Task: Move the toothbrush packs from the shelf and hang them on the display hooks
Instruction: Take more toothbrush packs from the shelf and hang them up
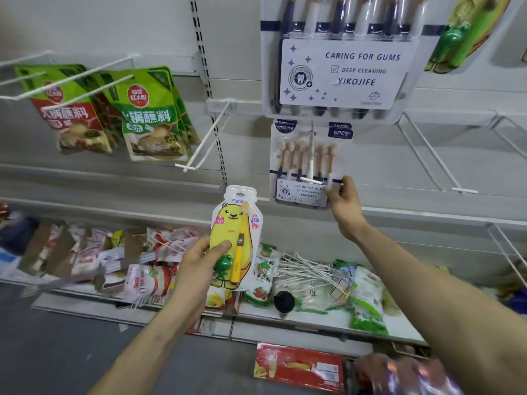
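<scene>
Now I'm steadying hung white six-piece toothbrush pack (302, 166), right hand (343, 203) pinching corner; left hand (199, 263) gripping yellow bear-shaped toothbrush pack (232, 238), probably needing empty white hook (207, 136) next.

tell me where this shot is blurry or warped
Head view: the yellow toothbrush pack in the left hand and the six-brush pack held by the right hand are sharp; the snack packets lower left and the shiny bags bottom right smear; the slotted upright leans, wide-angle distortion.
</scene>
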### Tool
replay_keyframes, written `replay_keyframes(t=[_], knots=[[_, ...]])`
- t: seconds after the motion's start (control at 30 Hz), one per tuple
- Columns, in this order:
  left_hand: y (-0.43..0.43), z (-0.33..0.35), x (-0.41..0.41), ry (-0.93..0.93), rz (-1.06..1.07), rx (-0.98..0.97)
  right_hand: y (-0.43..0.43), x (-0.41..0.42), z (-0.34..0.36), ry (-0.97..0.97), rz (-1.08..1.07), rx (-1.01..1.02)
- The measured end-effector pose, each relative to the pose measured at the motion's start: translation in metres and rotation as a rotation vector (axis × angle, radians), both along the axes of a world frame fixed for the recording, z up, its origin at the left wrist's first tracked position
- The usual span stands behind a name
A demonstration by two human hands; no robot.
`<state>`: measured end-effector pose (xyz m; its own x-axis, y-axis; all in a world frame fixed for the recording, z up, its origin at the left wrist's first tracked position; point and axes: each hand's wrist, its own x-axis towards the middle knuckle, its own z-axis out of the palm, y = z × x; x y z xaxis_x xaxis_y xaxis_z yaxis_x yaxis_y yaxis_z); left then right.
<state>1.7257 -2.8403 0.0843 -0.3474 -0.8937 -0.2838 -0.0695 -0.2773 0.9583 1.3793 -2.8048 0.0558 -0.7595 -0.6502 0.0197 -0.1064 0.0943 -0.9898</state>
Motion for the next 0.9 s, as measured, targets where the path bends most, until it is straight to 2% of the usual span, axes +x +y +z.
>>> replay_keyframes(t=[0.3,0.5,0.63,0.8,0.9], knots=[[0.001,0.002,0.0,-0.019,-0.007,-0.001,-0.001,-0.008,-0.001,-0.015,-0.015,0.172],[0.011,0.005,-0.004,-0.002,-0.05,0.0,0.042,0.01,-0.006,-0.018,-0.078,0.289],[0.028,0.007,-0.011,0.018,-0.135,-0.013,0.085,0.054,-0.007,-0.059,-0.054,0.255],[0.06,0.0,-0.032,0.045,-0.303,0.02,0.148,0.138,0.024,-0.123,0.111,0.183],[0.088,-0.002,-0.05,0.046,-0.394,0.027,0.181,0.168,0.046,-0.11,0.093,0.13]])
